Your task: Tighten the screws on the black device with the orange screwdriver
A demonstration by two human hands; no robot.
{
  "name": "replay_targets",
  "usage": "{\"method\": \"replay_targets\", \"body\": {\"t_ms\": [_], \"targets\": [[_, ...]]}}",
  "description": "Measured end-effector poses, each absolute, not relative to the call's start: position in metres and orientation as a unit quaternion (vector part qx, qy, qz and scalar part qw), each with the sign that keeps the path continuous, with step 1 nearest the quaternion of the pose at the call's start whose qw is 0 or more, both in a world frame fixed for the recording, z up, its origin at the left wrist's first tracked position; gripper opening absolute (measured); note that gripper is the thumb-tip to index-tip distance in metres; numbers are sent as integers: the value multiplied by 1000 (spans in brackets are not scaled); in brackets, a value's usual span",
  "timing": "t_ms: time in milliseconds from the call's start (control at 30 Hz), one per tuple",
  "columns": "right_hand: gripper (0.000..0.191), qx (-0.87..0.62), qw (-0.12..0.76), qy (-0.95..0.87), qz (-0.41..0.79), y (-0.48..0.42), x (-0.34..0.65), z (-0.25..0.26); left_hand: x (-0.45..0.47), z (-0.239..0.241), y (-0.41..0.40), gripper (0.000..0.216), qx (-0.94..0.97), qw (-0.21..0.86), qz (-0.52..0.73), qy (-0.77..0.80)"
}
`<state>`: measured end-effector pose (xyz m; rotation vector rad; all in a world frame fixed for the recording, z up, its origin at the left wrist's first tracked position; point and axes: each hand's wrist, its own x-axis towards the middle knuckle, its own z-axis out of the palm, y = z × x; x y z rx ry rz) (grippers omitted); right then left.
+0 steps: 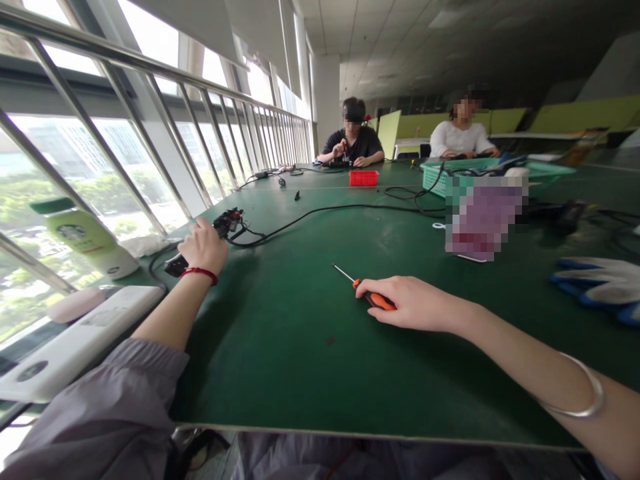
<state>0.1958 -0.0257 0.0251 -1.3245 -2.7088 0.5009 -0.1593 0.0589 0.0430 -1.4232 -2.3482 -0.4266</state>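
Observation:
My right hand (407, 303) is closed around the orange and black handle of a screwdriver (379, 300), low over the green tabletop (280, 347). The screwdriver's thin metal shaft points away and to the left. At the left, my left hand (204, 248) grips a black device (227, 223) with exposed parts and red bits at its far end. A black cable (305, 217) runs from that end to the right across the table. The fingers hide the middle of the device, and its exact kind cannot be made out.
A green bottle (85, 233) and a white box-like device (85, 340) stand by the railing (200, 100). Ahead are a red basket (363, 178) and a teal basket (435, 179). Gloves (600, 283) lie at right. Two people (353, 143) sit across the table.

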Motion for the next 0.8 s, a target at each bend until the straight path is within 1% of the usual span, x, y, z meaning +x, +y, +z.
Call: {"method": "replay_targets", "body": {"t_ms": [100, 200, 333, 467, 700, 800], "targets": [[34, -429, 42, -887, 163, -26, 196, 25, -167, 40, 61, 41, -515, 204, -134, -822], [36, -424, 43, -890, 163, -26, 196, 25, -173, 34, 65, 40, -534, 190, -102, -817], [36, -421, 44, -891, 165, -27, 196, 25, -173, 32, 65, 38, -547, 184, -93, -811], [37, -420, 43, -892, 163, -27, 195, 26, -174, 33, 62, 35, -563, 193, -115, -795], [35, -419, 46, -893, 159, -28, 195, 27, -172, 34, 61, 32, -596, 301, -166, -726], [35, -419, 43, -893, 157, -28, 194, 27, -157, 35, 63, 32, -635, 307, -188, -683]]}}
